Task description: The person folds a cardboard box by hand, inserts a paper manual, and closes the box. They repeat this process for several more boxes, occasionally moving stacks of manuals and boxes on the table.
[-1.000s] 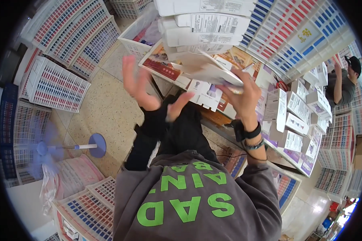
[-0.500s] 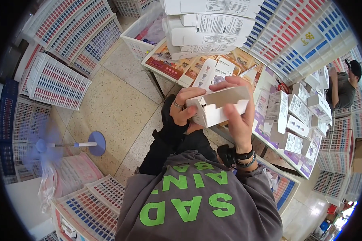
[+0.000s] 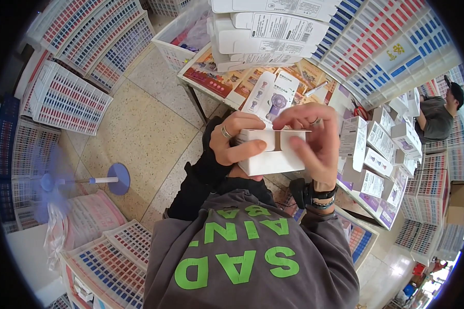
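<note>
A small white carton is held in front of my body, its side flaps folded inward with a narrow gap between them. My left hand is closed round its left end, the thumb lying over the left flap. At the right end my right hand has curled fingers at the carton's far edge and the thumb over the right flap; the thumb is slightly blurred. Just beyond the carton, an unfolded printed box with a purple fan picture lies on the table.
White cartons with flaps up are stacked at the table's back. Several printed boxes and red-handled scissors lie to the right, near a slatted crate. A blurred fan stands at left. Another person is at far right.
The carton has tilted, and its inner flaps now cover most of the opening. My left thumb has moved onto the left flap. My right hand has shifted right, its fingers more curled.
</note>
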Demonstrator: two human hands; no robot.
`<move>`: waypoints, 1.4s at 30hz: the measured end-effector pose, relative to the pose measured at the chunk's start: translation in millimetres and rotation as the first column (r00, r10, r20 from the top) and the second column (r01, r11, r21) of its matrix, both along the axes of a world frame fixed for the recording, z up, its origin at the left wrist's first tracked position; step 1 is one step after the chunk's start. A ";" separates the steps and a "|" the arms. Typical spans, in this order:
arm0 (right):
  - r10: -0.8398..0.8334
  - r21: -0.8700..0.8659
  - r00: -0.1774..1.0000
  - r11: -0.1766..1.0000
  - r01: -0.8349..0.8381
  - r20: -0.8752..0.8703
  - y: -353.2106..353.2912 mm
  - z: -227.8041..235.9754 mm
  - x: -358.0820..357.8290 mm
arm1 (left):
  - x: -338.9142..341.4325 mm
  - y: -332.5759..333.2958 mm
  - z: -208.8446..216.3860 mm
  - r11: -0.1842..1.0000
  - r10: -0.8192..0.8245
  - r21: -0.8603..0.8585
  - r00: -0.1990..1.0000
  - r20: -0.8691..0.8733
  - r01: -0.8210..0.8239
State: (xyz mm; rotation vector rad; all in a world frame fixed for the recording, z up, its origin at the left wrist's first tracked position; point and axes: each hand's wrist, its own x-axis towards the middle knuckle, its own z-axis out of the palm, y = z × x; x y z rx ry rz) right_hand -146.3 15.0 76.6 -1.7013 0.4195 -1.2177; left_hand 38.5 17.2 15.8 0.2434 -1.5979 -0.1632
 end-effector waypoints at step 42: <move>-0.933 0.266 -0.165 -0.078 0.961 0.321 -117.4 -4.6 -392.0 | -83.0 -92.1 -118.9 0.023 -0.074 0.265 0.263 0.962 -0.964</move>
